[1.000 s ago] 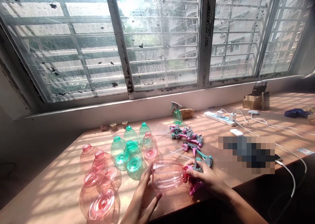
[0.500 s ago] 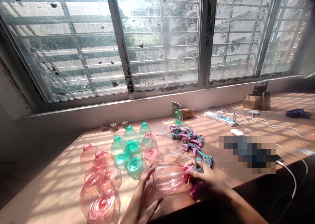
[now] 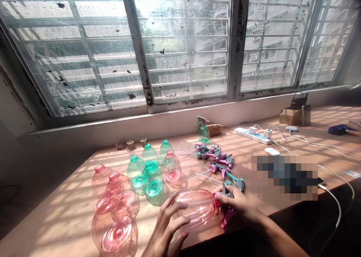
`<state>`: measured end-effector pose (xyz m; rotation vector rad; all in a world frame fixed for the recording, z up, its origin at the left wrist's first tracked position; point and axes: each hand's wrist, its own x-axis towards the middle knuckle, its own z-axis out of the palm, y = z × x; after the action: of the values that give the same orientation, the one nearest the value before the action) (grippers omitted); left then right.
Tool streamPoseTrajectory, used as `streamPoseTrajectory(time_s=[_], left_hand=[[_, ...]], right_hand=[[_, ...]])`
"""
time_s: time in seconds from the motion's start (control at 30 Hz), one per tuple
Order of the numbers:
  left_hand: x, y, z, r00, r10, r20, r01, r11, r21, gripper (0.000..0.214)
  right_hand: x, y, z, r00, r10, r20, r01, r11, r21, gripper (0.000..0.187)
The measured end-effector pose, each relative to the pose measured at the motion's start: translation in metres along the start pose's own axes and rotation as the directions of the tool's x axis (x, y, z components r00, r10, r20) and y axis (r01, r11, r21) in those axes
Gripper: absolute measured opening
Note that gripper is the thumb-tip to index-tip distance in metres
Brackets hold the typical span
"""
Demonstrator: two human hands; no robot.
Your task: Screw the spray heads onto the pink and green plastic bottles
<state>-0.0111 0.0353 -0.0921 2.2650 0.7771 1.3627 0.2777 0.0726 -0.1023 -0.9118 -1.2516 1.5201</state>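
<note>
A clear pink ribbed bottle (image 3: 197, 208) lies sideways above the front of the table, its neck toward the right. My right hand (image 3: 239, 202) is closed around a pink and grey trigger sprayer head (image 3: 228, 191) at the bottle's neck; part of the head is hidden by the fingers. At the bottle's base end is my left hand (image 3: 172, 223), open, its fingers spread over the bottle's near side and seeming to touch it. Just beyond my right hand, several loose sprayer heads (image 3: 216, 155) with thin tubes lie on the table.
Pink bottles (image 3: 98, 227) and green bottles (image 3: 153, 178) stand at the left. A complete green spray bottle (image 3: 203, 133) is by the wall. On the right are a power strip (image 3: 252, 135), white cables, a blurred dark item (image 3: 284, 178) and a person's hand (image 3: 354, 124) near dark blue rings (image 3: 337, 129).
My left hand has turned, bringing more fingers over the bottle's near side. The bottle's base has dropped slightly. A person's hand has appeared at the far right, by the blue rings.
</note>
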Motion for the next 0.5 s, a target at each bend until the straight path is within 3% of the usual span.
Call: streamPoseTrajectory(time_s=[0.07,0.1,0.17,0.2,0.27,0.33,0.37,0.4,0.43,0.47,0.5], left_hand=[[-0.001,0.005,0.006,0.997,-0.003,-0.072,0.002,1.000,-0.015,0.042],[-0.002,0.007,0.009,0.994,-0.030,-0.108,0.026,0.999,-0.036,0.053],[-0.003,0.010,0.013,0.976,-0.123,-0.179,0.107,0.989,-0.101,0.085],[-0.003,0.010,0.014,0.961,-0.196,-0.196,0.167,0.973,-0.156,0.095],[-0.003,0.010,0.016,0.907,-0.386,-0.166,0.316,0.887,-0.337,0.100],[-0.002,0.008,0.015,0.834,-0.549,-0.048,0.450,0.729,-0.516,0.098],[-0.001,0.007,0.014,0.801,-0.598,0.010,0.496,0.654,-0.571,0.095],[0.000,0.006,0.013,0.773,-0.633,0.048,0.528,0.600,-0.601,0.090],[0.000,0.006,0.012,0.751,-0.657,0.061,0.549,0.570,-0.611,0.084],[0.001,0.007,0.011,0.742,-0.668,0.051,0.553,0.568,-0.610,0.078],[0.001,0.007,0.010,0.753,-0.658,0.021,0.533,0.591,-0.606,0.075]], right_hand=[[-0.005,0.001,0.003,1.000,-0.010,-0.007,0.010,1.000,0.009,0.050],[-0.009,0.002,0.006,0.999,-0.037,-0.013,0.037,0.999,-0.005,0.049],[-0.019,0.003,0.011,0.980,-0.194,-0.046,0.184,0.970,-0.157,0.042],[-0.025,0.003,0.013,0.946,-0.322,-0.041,0.296,0.908,-0.298,0.035],[-0.035,0.004,0.017,0.814,-0.570,0.113,0.522,0.631,-0.574,0.025],[-0.042,0.004,0.021,0.670,-0.681,0.297,0.649,0.342,-0.680,0.030],[-0.043,0.004,0.022,0.619,-0.701,0.355,0.685,0.261,-0.680,0.034],[-0.044,0.004,0.025,0.595,-0.716,0.365,0.701,0.240,-0.672,0.035],[-0.044,0.003,0.027,0.620,-0.715,0.324,0.687,0.294,-0.665,0.033],[-0.042,0.002,0.031,0.690,-0.683,0.239,0.641,0.424,-0.639,0.029],[-0.040,0.000,0.035,0.787,-0.600,0.142,0.563,0.607,-0.561,0.026]])
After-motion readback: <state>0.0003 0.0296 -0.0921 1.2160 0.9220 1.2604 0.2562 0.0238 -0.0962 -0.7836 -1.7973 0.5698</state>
